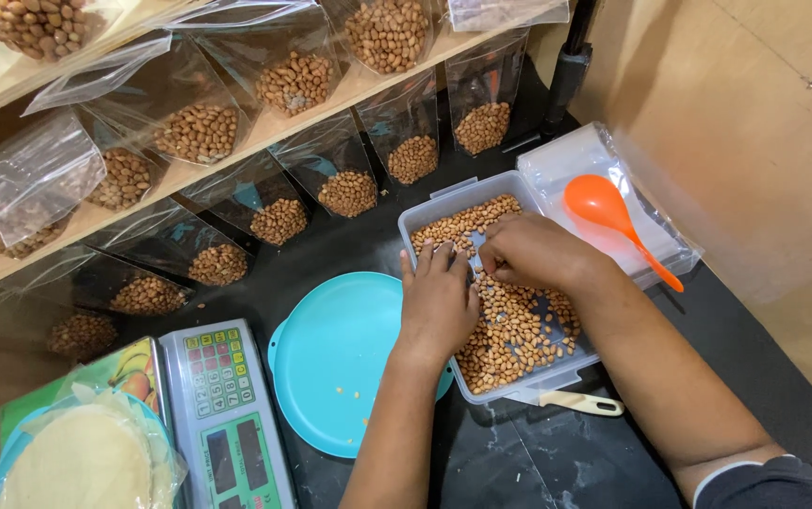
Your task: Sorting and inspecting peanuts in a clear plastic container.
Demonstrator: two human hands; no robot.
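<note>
Both hands sorting peanuts (509, 330) in the clear tub (422, 219) on the black counter (613, 452): left hand (437, 303) flat, fingers spread open, right hand (530, 252) fingers curled pinching nuts, next likely needs careful picking.

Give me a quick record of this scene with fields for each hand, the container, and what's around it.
left hand: flat, palm down on the peanuts
right hand: fingers curled into the peanuts
container: clear rectangular tub of peanuts
left of tub: turquoise lid, digital scale
right of tub: orange spoon on plastic bags
shelves behind: open pouches part-filled with peanuts
</note>
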